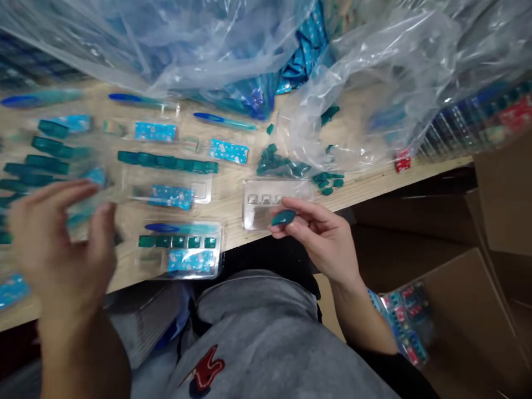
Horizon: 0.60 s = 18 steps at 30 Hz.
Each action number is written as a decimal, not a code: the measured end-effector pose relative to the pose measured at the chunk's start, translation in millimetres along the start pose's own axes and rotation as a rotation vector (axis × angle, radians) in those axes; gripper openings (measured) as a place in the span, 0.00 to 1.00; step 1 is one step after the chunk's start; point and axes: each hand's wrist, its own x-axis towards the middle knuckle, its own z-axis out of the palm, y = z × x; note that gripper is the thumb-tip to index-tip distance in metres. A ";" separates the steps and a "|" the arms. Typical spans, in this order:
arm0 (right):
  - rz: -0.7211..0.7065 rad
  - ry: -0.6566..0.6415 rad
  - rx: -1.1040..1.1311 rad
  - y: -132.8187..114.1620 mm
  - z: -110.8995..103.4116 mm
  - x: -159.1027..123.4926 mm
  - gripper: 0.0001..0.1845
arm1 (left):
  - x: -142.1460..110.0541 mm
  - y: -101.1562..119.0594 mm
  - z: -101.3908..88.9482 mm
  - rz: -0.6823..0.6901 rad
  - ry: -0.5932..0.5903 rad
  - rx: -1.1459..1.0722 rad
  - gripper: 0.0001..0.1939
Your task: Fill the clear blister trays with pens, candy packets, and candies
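My right hand (320, 238) pinches a small teal plastic piece (284, 218) between thumb and fingers, just above the near corner of an unfilled clear blister tray (253, 213). My left hand (62, 244), blurred by motion, hovers with fingers apart over the wooden table's (233, 205) left side. A clear tray (178, 249) holding a row of teal pieces and a blue printed card lies between my hands. A loose heap of teal pieces (278, 165) sits beyond the unfilled tray.
Other blister trays, blue printed cards and slim blue-and-teal sticks (224, 120) cover the tabletop. Clear plastic bags (374, 72) pile along its far side. Below the near edge, my grey-clad lap (257, 327) and a cardboard box (453, 310) holding packaged cards (405, 327) sit at lower right.
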 end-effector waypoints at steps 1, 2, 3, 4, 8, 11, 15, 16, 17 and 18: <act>-0.027 0.007 -0.026 -1.1 3.4 -1.4 0.14 | -2.6 23.2 8.8 -0.011 -0.020 -0.011 0.14; -0.064 0.011 -0.057 -1.9 6.4 -3.3 0.15 | -4.6 45.8 18.5 -0.011 -0.058 -0.116 0.12; -0.108 0.008 -0.085 -2.4 9.0 -5.5 0.17 | -5.8 66.2 28.4 0.024 -0.187 -0.227 0.12; -0.148 0.002 -0.112 -2.6 11.0 -7.9 0.19 | -6.0 83.3 37.7 0.056 -0.237 -0.316 0.11; -0.257 0.011 -0.283 -2.2 12.8 -18.5 0.22 | -0.5 116.2 58.8 0.104 -0.400 -0.455 0.12; -0.349 0.008 -0.432 -1.2 9.4 -23.8 0.26 | 3.8 120.9 60.8 0.180 -0.393 -0.388 0.13; -0.405 0.030 -0.497 4.3 4.6 -27.3 0.30 | 1.3 123.6 63.1 0.333 -0.337 -0.230 0.15; -0.402 0.051 -0.504 6.7 3.7 -28.5 0.30 | -0.8 123.6 64.3 0.358 -0.321 -0.204 0.15; -0.394 0.071 -0.512 9.3 2.8 -30.2 0.30 | -3.2 123.2 65.5 0.367 -0.316 -0.198 0.14; -0.386 0.084 -0.522 11.7 1.8 -32.3 0.30 | -5.7 122.4 66.7 0.350 -0.326 -0.220 0.14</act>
